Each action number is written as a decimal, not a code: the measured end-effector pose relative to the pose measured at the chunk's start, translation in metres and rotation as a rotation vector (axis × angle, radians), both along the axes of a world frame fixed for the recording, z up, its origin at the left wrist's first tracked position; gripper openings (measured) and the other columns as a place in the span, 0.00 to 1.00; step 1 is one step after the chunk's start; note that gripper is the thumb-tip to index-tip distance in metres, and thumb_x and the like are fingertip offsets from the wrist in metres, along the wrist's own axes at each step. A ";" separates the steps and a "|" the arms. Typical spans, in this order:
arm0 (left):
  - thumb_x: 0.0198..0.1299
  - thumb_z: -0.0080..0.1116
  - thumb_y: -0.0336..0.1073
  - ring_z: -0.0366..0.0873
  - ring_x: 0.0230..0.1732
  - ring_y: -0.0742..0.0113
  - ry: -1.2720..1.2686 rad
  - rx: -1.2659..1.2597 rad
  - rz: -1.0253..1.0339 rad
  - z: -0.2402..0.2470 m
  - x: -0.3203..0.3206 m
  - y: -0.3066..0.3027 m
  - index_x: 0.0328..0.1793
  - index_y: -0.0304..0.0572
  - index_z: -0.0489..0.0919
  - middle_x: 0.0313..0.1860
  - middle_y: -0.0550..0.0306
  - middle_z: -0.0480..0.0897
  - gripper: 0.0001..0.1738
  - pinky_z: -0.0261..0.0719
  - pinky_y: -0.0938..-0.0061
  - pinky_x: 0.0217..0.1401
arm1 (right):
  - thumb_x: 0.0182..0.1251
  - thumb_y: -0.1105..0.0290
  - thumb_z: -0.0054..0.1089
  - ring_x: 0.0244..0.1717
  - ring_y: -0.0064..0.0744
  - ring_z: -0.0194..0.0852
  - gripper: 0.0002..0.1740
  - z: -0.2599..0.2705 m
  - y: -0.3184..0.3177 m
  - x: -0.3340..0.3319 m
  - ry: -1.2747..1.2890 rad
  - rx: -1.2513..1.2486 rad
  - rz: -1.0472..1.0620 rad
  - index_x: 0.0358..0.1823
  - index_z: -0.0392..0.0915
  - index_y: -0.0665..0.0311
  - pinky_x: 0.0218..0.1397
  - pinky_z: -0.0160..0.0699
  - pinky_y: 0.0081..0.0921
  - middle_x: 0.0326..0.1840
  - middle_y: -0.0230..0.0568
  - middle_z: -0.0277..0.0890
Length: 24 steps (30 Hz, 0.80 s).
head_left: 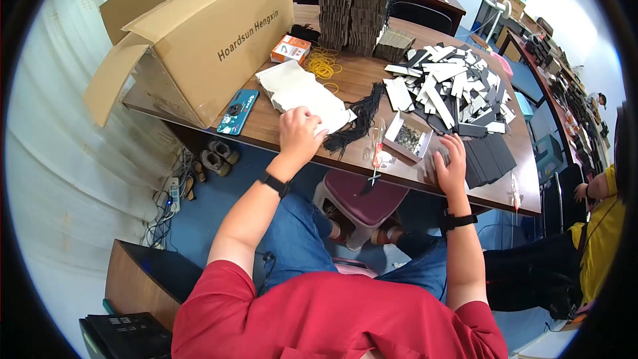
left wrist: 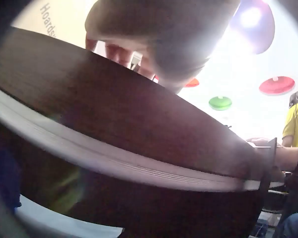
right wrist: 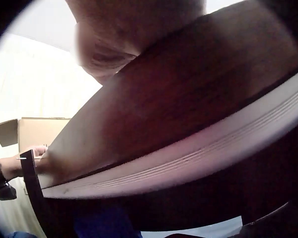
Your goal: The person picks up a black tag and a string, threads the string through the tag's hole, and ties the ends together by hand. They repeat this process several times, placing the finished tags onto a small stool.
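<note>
In the head view the left hand (head_left: 299, 134) rests on the near end of a stack of cream sheets (head_left: 309, 96), its fingers slightly bent. Beside that stack lies a bundle of black cords (head_left: 362, 116). The right hand (head_left: 452, 165) lies on the table with fingers spread, between a small open box of tiny parts (head_left: 408, 137) and a stack of black cards (head_left: 488, 159). The left wrist view shows the left hand (left wrist: 154, 37) above the table edge, fingertips partly hidden. Only part of the right hand (right wrist: 107, 54) appears in the right wrist view.
Black and white strips (head_left: 452, 86) are heaped at the right. Tall bundled stacks (head_left: 352, 10), yellow rubber bands (head_left: 323, 63) and a large carton (head_left: 219, 40) stand farther back and left. An orange-handled tool (head_left: 377, 154) lies at the table's front edge.
</note>
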State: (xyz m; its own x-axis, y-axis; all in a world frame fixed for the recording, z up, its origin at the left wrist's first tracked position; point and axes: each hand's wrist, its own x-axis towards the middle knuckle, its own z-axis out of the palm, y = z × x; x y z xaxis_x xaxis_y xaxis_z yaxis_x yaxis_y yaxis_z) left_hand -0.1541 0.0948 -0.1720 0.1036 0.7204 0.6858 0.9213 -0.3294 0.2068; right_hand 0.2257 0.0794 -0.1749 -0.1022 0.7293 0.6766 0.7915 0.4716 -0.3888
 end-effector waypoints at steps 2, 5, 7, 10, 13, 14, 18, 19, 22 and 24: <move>0.44 0.70 0.41 0.68 0.47 0.54 0.094 -0.060 0.012 0.008 0.010 0.000 0.33 0.46 0.82 0.41 0.54 0.73 0.12 0.65 0.60 0.53 | 0.55 0.71 0.60 0.67 0.54 0.59 0.17 -0.002 0.000 0.002 0.021 0.025 -0.020 0.47 0.76 0.67 0.69 0.57 0.43 0.56 0.49 0.73; 0.44 0.68 0.41 0.69 0.48 0.54 0.317 -0.189 0.014 0.025 0.017 -0.004 0.36 0.45 0.84 0.42 0.52 0.75 0.14 0.65 0.60 0.50 | 0.55 0.71 0.59 0.66 0.53 0.61 0.15 -0.004 -0.001 0.003 0.053 0.019 -0.026 0.45 0.77 0.67 0.68 0.58 0.42 0.54 0.49 0.74; 0.46 0.67 0.41 0.71 0.50 0.51 0.306 -0.285 0.028 0.019 0.021 -0.002 0.36 0.41 0.83 0.42 0.50 0.76 0.14 0.70 0.58 0.51 | 0.56 0.70 0.59 0.64 0.52 0.63 0.14 -0.002 -0.002 0.003 0.028 0.023 -0.038 0.45 0.77 0.66 0.67 0.60 0.41 0.52 0.48 0.75; 0.48 0.66 0.41 0.72 0.52 0.44 0.253 -0.473 0.083 0.027 0.017 0.001 0.40 0.35 0.81 0.46 0.45 0.77 0.18 0.76 0.56 0.51 | 0.58 0.69 0.58 0.62 0.50 0.65 0.13 -0.009 0.003 0.006 0.031 0.037 -0.042 0.44 0.77 0.66 0.66 0.61 0.40 0.50 0.48 0.76; 0.47 0.66 0.41 0.72 0.54 0.45 0.140 -0.520 0.167 0.024 0.023 -0.011 0.42 0.35 0.81 0.48 0.44 0.76 0.19 0.76 0.56 0.53 | 0.59 0.69 0.57 0.61 0.50 0.66 0.13 -0.010 0.004 0.007 0.091 0.023 -0.074 0.44 0.77 0.66 0.66 0.62 0.40 0.49 0.49 0.76; 0.47 0.65 0.41 0.75 0.53 0.45 0.112 -0.497 0.186 0.026 0.025 -0.015 0.42 0.35 0.80 0.47 0.41 0.78 0.19 0.77 0.56 0.52 | 0.59 0.69 0.57 0.61 0.51 0.66 0.13 -0.009 0.003 0.006 0.090 0.024 -0.076 0.44 0.77 0.66 0.65 0.61 0.40 0.50 0.49 0.76; 0.49 0.62 0.37 0.79 0.48 0.45 0.103 -0.489 0.217 0.019 0.026 -0.004 0.44 0.36 0.76 0.42 0.41 0.81 0.18 0.78 0.55 0.49 | 0.59 0.69 0.57 0.62 0.50 0.65 0.13 -0.008 0.001 0.006 0.092 0.038 -0.065 0.45 0.77 0.65 0.66 0.61 0.40 0.50 0.49 0.76; 0.50 0.59 0.35 0.80 0.47 0.44 0.105 -0.478 0.238 0.019 0.026 0.002 0.45 0.36 0.75 0.41 0.43 0.82 0.16 0.78 0.56 0.49 | 0.59 0.69 0.57 0.61 0.50 0.65 0.13 -0.008 0.001 0.007 0.092 0.044 -0.064 0.45 0.77 0.65 0.66 0.61 0.40 0.49 0.49 0.76; 0.53 0.53 0.31 0.81 0.46 0.45 0.122 -0.512 0.250 0.027 0.019 0.015 0.48 0.37 0.72 0.40 0.43 0.83 0.15 0.78 0.56 0.48 | 0.59 0.69 0.57 0.61 0.50 0.65 0.14 -0.011 0.003 0.008 0.107 0.049 -0.071 0.45 0.77 0.65 0.66 0.61 0.40 0.49 0.49 0.76; 0.55 0.49 0.29 0.81 0.47 0.45 0.122 -0.553 0.239 0.034 0.011 0.021 0.48 0.38 0.71 0.40 0.40 0.83 0.14 0.78 0.55 0.46 | 0.59 0.69 0.57 0.61 0.50 0.66 0.14 -0.013 0.003 0.009 0.120 0.043 -0.073 0.45 0.77 0.64 0.65 0.61 0.40 0.49 0.49 0.76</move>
State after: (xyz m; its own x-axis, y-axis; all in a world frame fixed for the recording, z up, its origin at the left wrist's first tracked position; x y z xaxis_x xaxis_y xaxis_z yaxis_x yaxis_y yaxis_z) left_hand -0.1427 0.1154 -0.1377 -0.0503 0.9791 0.1971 0.9842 0.0150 0.1766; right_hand 0.2347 0.0828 -0.1878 0.0341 0.7020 0.7113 0.7733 0.4323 -0.4638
